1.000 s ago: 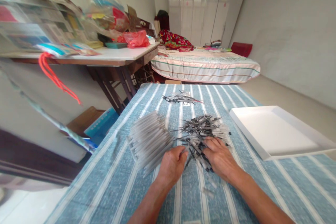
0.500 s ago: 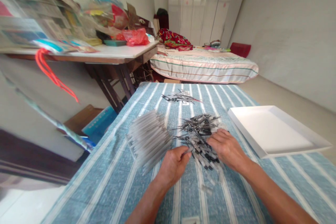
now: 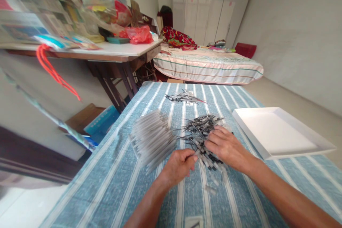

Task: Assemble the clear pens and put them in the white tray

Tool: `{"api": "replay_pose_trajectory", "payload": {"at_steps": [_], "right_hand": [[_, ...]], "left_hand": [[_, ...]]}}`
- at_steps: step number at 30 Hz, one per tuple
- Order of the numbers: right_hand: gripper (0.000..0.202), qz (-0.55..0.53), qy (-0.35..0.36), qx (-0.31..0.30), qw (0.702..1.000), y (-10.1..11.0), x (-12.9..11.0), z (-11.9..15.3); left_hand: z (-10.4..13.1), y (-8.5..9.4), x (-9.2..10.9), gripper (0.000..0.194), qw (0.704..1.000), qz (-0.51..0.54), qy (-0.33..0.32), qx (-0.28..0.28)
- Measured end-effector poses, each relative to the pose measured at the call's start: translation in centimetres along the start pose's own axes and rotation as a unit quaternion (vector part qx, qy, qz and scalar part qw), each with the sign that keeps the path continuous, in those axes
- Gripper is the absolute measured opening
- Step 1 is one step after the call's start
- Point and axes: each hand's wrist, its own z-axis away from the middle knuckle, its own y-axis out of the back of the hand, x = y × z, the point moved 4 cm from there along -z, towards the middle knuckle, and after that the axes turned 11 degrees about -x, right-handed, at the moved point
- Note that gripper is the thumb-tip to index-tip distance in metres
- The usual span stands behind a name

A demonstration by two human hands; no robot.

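A loose pile of black-tipped, partly clear pen parts (image 3: 201, 124) lies in the middle of the cloth-covered table. Over its right side, my right hand (image 3: 226, 146) bends its fingers down among the pieces; what they grip is hidden. At the pile's near left edge, my left hand (image 3: 179, 165) is closed in a pinch, thumb against forefinger, on something small and pale that I cannot make out. Just left of the pile lies a neat stack of translucent pen barrels (image 3: 152, 139), close beyond my left hand. Several small clear pieces (image 3: 211, 188) lie on the near side.
Farther back on the striped blue cloth (image 3: 112, 174) is a smaller group of thin dark pen parts (image 3: 185, 97). A shallow white box (image 3: 283, 135) sits to the right. A side table (image 3: 125, 52) with bags stands at left, and a bed (image 3: 208, 64) is beyond.
My right hand has shifted slightly left over the pile. My left hand has moved a little right, closer to the pieces, still pinched.
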Motion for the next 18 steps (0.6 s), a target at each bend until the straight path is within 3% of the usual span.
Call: {"api": "replay_pose_trajectory", "payload": {"at_steps": [6,9,12,15,18], "right_hand": [[0.019,-0.015,0.024,0.082,0.996,2.6,-1.8,-1.0],[0.020,-0.050,-0.027,0.158,0.986,3.9,-1.6,-0.4],[0.019,-0.133,-0.082,0.203,0.967,3.3,-0.7,0.7],[0.018,-0.205,-0.130,0.158,0.957,0.7,-0.2,1.7],[0.021,-0.233,-0.167,0.047,0.957,-2.2,-0.6,2.3]], "left_hand": [[0.2,0.2,0.6,0.026,0.989,0.148,-0.026,-0.012],[0.3,0.6,0.5,0.022,0.975,0.216,-0.060,0.009],[0.5,1.1,0.3,0.019,0.957,0.272,-0.087,0.049],[0.5,1.4,0.2,0.018,0.943,0.308,-0.100,0.082],[0.5,1.4,0.2,0.022,0.934,0.329,-0.098,0.096]]}}
